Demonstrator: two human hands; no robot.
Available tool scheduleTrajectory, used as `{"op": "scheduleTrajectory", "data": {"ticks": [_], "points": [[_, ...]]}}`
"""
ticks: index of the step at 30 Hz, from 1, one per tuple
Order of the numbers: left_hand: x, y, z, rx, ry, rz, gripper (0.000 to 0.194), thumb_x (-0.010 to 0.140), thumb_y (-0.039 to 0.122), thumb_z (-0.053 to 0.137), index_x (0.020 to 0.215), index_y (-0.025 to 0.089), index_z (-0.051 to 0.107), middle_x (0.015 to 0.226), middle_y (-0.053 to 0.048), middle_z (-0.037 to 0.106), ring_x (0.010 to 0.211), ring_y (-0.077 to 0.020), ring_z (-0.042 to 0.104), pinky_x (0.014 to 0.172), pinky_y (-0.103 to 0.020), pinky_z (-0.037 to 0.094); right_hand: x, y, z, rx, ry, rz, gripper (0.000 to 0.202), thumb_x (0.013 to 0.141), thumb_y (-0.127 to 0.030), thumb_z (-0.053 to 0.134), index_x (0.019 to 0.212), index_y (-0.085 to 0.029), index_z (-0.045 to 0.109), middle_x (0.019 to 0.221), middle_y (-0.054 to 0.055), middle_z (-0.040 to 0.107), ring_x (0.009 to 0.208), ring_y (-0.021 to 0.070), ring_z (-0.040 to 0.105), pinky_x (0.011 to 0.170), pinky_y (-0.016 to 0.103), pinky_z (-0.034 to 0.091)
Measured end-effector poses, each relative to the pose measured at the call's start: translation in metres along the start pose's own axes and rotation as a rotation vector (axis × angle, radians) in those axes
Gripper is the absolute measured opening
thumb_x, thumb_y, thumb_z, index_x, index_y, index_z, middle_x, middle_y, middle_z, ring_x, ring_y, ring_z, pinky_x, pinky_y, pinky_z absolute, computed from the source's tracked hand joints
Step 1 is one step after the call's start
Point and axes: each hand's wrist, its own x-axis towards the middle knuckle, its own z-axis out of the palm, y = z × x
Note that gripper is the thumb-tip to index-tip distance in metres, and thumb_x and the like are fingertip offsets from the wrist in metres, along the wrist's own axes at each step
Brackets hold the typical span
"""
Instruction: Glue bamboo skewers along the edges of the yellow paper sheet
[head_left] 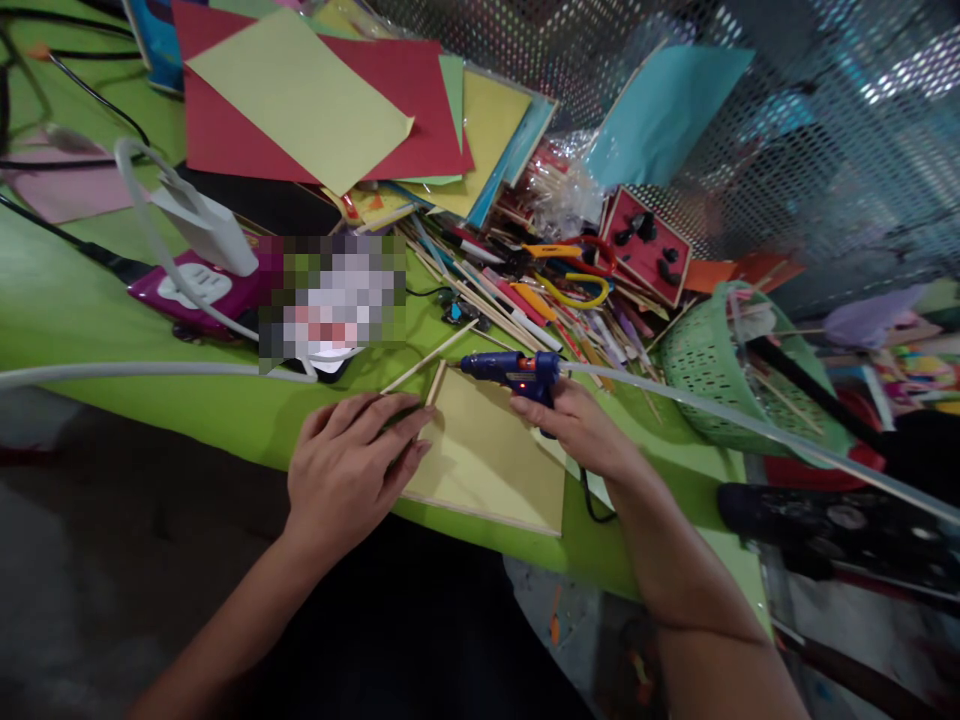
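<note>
My right hand (566,425) is wrapped round a blue hot glue gun (499,367), its small red light lit. A long clear glue stick (675,385) runs out of the gun's back. The nozzle is over the upper left corner of a yellow board (495,450) at the table's edge. With bent fingers, my left hand (360,445) grips a short wooden stick (435,385) along the board's left edge. Just above these fingers a longer thin wooden stick (431,355) lies slantwise; its lower end reaches my knuckles.
Coloured paper sheets (300,100) are piled at the back. Pens, sticks and yellow-handled scissors (577,290) lie heaped beyond the board. A green basket (697,390) stands at right. At left are a purple power strip (202,285), a white cable (187,372) and a partly blurred item.
</note>
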Motion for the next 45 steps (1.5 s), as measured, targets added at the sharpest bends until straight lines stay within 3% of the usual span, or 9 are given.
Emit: {"op": "scheduleTrajectory", "data": {"ticks": [14,23,30,45], "points": [[-0.0003,-0.001,0.0016,-0.002,0.01,0.006,0.029,0.099,0.031,0.065,0.128,0.032,0.072,0.125,0.002,0.077,0.114,-0.0266,0.066,0.089,-0.045,0.043,-0.0043,-0.0002,-0.0032,-0.02,0.018,0.026,0.048,0.097,-0.065,0.058,0.125,-0.028,0.072,0.124,0.008,0.076,0.112,0.032,0.068,0.102,0.051,0.052],[-0.0004,-0.0001,0.0013,0.007,0.015,0.008,0.03,0.1,0.031,0.066,0.129,0.032,0.071,0.125,0.004,0.077,0.112,-0.0262,0.067,0.088,-0.044,0.043,0.0012,-0.0066,-0.0008,-0.055,-0.01,-0.003,0.041,0.1,-0.061,0.056,0.111,-0.026,0.074,0.113,0.007,0.077,0.101,0.0295,0.07,0.093,0.047,0.054],[0.0004,-0.0007,0.0013,0.011,0.023,0.014,0.029,0.099,0.03,0.066,0.127,0.032,0.072,0.125,0.003,0.077,0.111,-0.0263,0.067,0.089,-0.045,0.043,-0.0047,-0.003,-0.0037,-0.078,0.021,0.052,0.048,0.097,-0.065,0.057,0.122,-0.028,0.072,0.123,0.008,0.075,0.112,0.0321,0.068,0.1,0.05,0.052],[-0.0002,0.0002,0.0004,0.006,-0.009,-0.008,0.03,0.1,0.03,0.064,0.128,0.033,0.072,0.127,0.002,0.077,0.112,-0.027,0.067,0.089,-0.046,0.044,-0.008,-0.0011,-0.0054,-0.067,0.011,0.077,0.049,0.097,-0.066,0.058,0.12,-0.026,0.072,0.124,0.009,0.075,0.114,0.0342,0.068,0.103,0.054,0.052]]}}
